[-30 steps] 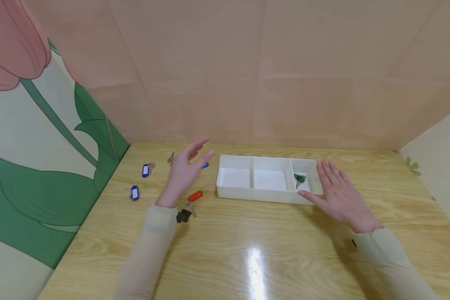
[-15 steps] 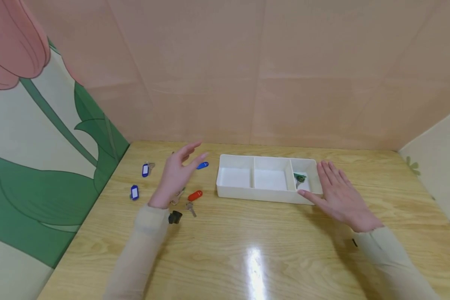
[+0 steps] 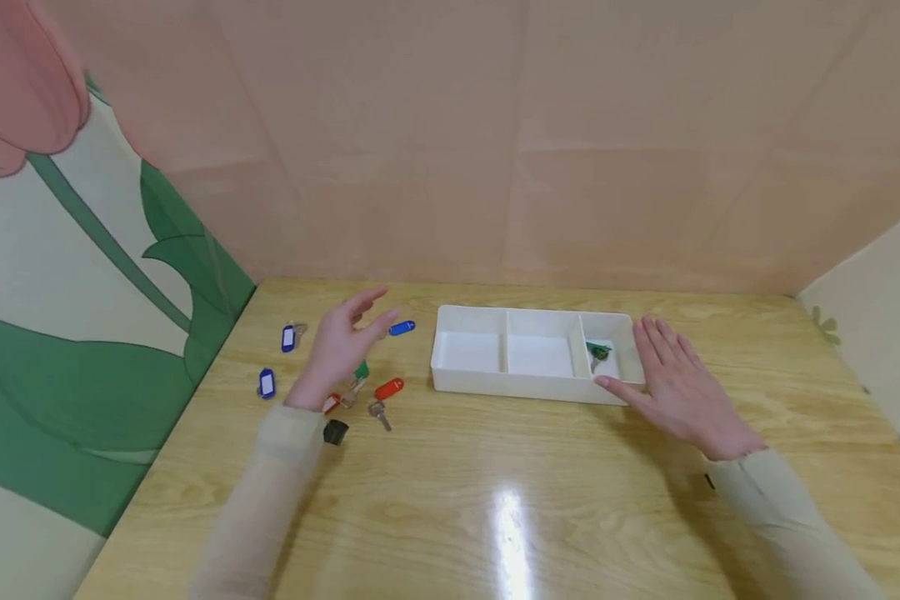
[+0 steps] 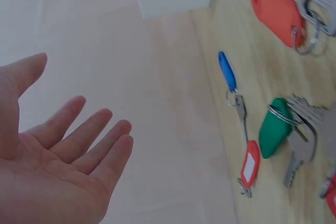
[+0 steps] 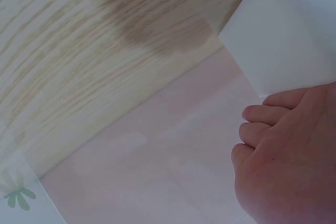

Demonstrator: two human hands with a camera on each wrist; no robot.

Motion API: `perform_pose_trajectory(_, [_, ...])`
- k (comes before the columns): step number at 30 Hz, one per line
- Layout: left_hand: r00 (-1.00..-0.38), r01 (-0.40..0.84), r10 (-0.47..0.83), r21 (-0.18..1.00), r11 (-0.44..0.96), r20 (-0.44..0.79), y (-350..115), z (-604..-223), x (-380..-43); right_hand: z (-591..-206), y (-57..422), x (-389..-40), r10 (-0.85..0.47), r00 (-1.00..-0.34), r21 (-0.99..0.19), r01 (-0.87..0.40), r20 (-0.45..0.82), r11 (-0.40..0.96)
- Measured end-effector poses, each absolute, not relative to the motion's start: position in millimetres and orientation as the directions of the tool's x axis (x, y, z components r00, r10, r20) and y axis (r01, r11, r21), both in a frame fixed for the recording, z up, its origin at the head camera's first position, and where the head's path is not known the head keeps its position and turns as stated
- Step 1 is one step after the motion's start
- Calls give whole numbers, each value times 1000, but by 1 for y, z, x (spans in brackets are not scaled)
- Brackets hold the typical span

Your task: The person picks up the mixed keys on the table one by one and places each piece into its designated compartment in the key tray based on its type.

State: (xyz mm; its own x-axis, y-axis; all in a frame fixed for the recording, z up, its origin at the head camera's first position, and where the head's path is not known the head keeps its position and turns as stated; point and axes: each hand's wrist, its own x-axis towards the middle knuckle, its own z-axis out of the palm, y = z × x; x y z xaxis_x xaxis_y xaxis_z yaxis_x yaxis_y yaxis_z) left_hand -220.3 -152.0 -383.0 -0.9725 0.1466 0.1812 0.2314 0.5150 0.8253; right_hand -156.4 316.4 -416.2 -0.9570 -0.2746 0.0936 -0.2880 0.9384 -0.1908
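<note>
My left hand (image 3: 345, 342) hovers above the left part of the table, fingers spread and slightly bent. Its palm, facing the left wrist camera, holds nothing. Around and under it lie key tags with keys: a blue tag (image 3: 402, 328), a red tag (image 3: 389, 388) and a green tag (image 4: 275, 129), the last partly hidden by this hand in the head view. My right hand (image 3: 682, 387) rests with straight fingers along the right end of a white three-compartment box (image 3: 525, 388), thumb at its front corner. A green key tag (image 3: 597, 349) with a key lies in the right compartment.
Two dark blue key tags with white labels, one upper (image 3: 288, 338) and one lower (image 3: 267, 383), lie farther left. A black key head (image 3: 336, 432) sits near my left wrist. The table (image 3: 435, 500) meets a pinkish wall covering (image 3: 510, 167) behind the box.
My left hand has drawn left and slightly down, uncovering the blue tag, the green tag and more keys. My right hand has stayed at the box's end.
</note>
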Motion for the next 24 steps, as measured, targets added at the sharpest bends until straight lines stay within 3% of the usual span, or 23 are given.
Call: perform_pose_trajectory(24, [-989, 142, 120, 824, 548, 90, -179, -400, -223, -411, 312, -159, -287, -955, -194, -295, 71, 936])
